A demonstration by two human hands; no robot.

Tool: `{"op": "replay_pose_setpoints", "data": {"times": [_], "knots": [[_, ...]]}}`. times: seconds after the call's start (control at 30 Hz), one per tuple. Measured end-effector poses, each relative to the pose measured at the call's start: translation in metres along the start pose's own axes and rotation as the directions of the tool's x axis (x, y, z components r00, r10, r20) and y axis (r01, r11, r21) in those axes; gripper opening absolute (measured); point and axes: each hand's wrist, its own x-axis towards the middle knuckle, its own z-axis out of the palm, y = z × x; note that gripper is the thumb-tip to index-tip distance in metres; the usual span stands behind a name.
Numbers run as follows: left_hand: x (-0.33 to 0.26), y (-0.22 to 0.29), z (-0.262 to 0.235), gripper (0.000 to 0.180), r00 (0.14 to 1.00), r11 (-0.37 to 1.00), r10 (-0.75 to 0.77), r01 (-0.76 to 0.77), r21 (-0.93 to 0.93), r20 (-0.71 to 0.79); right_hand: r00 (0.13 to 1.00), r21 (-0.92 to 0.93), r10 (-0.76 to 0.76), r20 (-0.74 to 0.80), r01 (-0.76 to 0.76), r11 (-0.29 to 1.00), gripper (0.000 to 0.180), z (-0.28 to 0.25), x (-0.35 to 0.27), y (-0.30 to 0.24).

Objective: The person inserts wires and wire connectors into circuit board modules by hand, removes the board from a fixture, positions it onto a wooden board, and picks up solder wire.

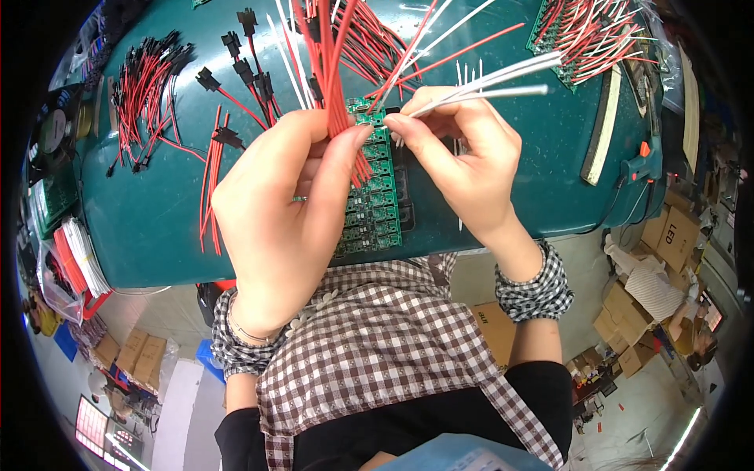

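Observation:
My left hand (275, 177) is closed around a bundle of red wires (339, 63), whose lower ends stick out below the thumb. In my right hand (475, 149), several white wires (503, 80) are pinched between thumb and fingers, pointing up and to the right. Beneath both hands lies a green circuit board panel (385, 200) made of repeated small boards. Red and white wires rise from around its far end. My right fingertips are close to the panel's upper right edge; whether they touch it is hard to see.
Red-and-black wires (145, 98) lie at the left of the green table (149, 235), with black connectors (245, 72) nearer the middle. Wired boards (581, 43) sit at the far right, near a pale strip (603, 129) and a teal tool (642, 166) with a cord.

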Motion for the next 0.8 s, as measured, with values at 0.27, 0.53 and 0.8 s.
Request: {"op": "replay_pose_setpoints", "data": {"times": [0.27, 0.53, 0.8], "knots": [[0.000, -0.001, 0.002, 0.012, 1.000, 0.999, -0.008, 0.008, -0.051, 0.007, 0.999, -0.077, -0.049, 0.010, 0.050, 0.996, 0.015, 0.000, 0.001, 0.000], [0.002, 0.000, 0.005, 0.011, 0.999, 0.997, -0.021, 0.023, -0.079, 0.027, 0.999, -0.036, 0.008, 0.042, -0.006, 0.999, 0.015, -0.001, 0.002, 0.000], [0.003, -0.002, 0.003, 0.010, 1.000, 0.999, 0.021, -0.021, -0.031, -0.010, 1.000, -0.051, 0.008, 0.023, -0.007, 0.999, 0.015, 0.003, 0.001, -0.002]]}}
